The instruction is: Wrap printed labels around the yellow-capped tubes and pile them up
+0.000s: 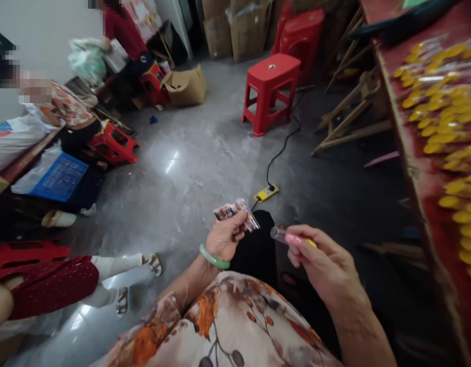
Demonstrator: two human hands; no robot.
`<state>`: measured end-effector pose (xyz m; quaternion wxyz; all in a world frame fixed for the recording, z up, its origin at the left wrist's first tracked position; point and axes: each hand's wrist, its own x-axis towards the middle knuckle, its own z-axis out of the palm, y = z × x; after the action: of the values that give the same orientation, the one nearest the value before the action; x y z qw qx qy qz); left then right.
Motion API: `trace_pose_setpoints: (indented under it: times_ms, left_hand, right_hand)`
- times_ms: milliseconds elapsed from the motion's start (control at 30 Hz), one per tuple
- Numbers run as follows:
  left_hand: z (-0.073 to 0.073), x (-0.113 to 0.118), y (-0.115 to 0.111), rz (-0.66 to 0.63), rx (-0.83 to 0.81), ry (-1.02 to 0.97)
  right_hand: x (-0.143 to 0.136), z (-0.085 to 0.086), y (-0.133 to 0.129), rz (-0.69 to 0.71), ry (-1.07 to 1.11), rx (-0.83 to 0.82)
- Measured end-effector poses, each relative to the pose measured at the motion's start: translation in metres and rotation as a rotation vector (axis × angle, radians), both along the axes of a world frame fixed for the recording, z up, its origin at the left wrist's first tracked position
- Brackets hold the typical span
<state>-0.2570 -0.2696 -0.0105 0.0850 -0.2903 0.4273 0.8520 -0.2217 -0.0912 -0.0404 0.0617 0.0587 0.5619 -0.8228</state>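
My left hand [225, 235], with a green bangle [214, 258] at the wrist, is closed on a small bunch of printed cards [225, 210] and clear plastic pieces whose exact kind I cannot make out. Between the thumb and fingers of my right hand [319, 255] is a clear plastic tube [287, 236] with something pink inside and a yellow end. The tube lies almost level, its clear end toward my left hand. A gap separates the two hands, and both are above my lap.
To the right, a red table [419, 204] bears many yellow-ended clear tubes [455, 122]. A yellow power strip [266, 193] with a black cord lies on the floor. Ahead is a red stool [271, 86]. Other people sit at the left, near a blue crate [61, 176].
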Motion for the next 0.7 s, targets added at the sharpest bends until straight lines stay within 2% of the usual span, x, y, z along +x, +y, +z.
trace_pose_setpoints:
  times_ms: [200, 367, 567, 700]
  left_hand:
    - [-0.001, 0.0, 0.011, -0.012, 0.113, -0.103]
    - [-0.004, 0.006, 0.015, -0.064, 0.175, -0.119]
    - [0.003, 0.012, 0.018, -0.103, 0.233, -0.151]
    - [0.003, 0.014, 0.02, -0.05, 0.195, -0.147]
  right_hand:
    - [0.015, 0.005, 0.002, -0.135, 0.393, 0.296]
    - [0.012, 0.016, -0.007, -0.227, 0.666, 0.512]
    - [0.01, 0.011, -0.015, -0.327, 0.9, 0.728]
    - [0.013, 0.009, -0.02, -0.396, 0.984, 0.818]
